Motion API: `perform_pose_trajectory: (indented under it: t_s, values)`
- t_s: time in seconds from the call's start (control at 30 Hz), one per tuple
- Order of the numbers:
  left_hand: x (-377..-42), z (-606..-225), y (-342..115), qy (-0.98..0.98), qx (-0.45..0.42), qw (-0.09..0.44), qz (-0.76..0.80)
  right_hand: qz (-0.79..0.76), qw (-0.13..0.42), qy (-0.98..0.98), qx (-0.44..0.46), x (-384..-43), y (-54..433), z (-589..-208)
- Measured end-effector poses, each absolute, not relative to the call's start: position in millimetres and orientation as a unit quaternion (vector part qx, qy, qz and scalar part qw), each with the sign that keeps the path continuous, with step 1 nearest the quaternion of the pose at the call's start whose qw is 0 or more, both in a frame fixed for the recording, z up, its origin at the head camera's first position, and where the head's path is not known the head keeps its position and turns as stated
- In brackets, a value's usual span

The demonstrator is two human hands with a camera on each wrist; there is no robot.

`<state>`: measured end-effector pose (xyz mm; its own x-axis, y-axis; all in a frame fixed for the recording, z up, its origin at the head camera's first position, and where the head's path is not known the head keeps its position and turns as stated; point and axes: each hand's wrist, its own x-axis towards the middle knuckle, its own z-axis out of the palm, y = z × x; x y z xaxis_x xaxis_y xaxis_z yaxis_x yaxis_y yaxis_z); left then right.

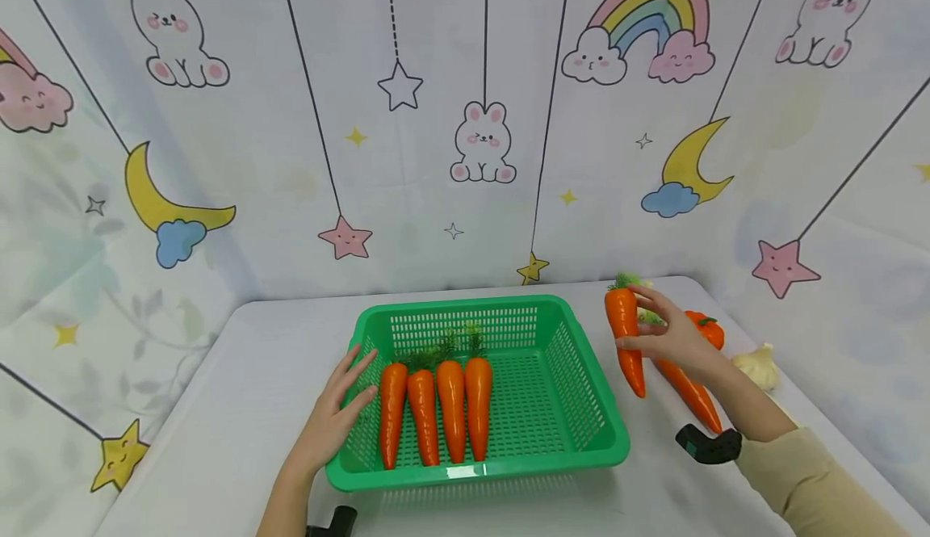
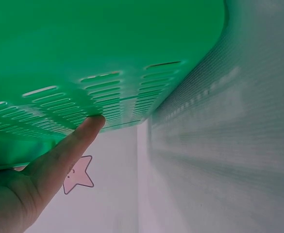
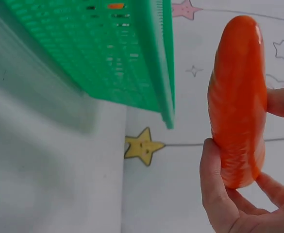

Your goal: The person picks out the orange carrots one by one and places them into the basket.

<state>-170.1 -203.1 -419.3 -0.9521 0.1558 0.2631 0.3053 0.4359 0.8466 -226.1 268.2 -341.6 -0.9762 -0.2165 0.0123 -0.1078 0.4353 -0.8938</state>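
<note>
My right hand (image 1: 672, 335) holds an orange carrot (image 1: 622, 319) with a green top, tip downward, to the right of the green basket (image 1: 592, 375). In the right wrist view the thumb and fingers pinch the carrot (image 3: 239, 102) from both sides. Several carrots (image 1: 450, 408) lie side by side in the left half of the basket, leafy tops toward the back. At the basket's left side rests my left hand (image 1: 330, 416), its fingers fairly straight over the rim. The left wrist view shows one finger (image 2: 76, 145) against the slotted outer wall.
Under and beyond my right hand lie another carrot (image 1: 693, 396), an orange pepper (image 1: 706, 329) and a garlic bulb (image 1: 758, 367). A pale leafy vegetable (image 1: 649, 316) is partly hidden behind the fingers. The white table (image 1: 276, 359) ends at a patterned curtain (image 1: 407, 198).
</note>
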Motion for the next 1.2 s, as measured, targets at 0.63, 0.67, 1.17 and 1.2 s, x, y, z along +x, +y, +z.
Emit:
perform_pose_trajectory:
  t_s: [0.63, 0.67, 1.17, 1.2]
  values:
    - [-170.3, -418.7, -203.5, -0.848, -0.133, 0.075, -0.508, -0.570, 0.095, 0.805, -0.135, -227.7, 209.3, -321.9]
    - [-170.3, -418.5, -203.6, -0.848, -0.133, 0.076, -0.508, -0.571, 0.100, 0.803, -0.136, -228.8, 206.3, -321.8]
    - [-170.1, -419.6, -202.7, -0.843, -0.136, 0.075, -0.516, -0.556, 0.178, 0.802, -0.123, -244.8, 158.0, -323.8]
    - [-170.3, -419.5, -202.5, -0.843, -0.135, 0.075, -0.516, -0.554, 0.182, 0.803, -0.122, -245.8, 154.8, -324.6]
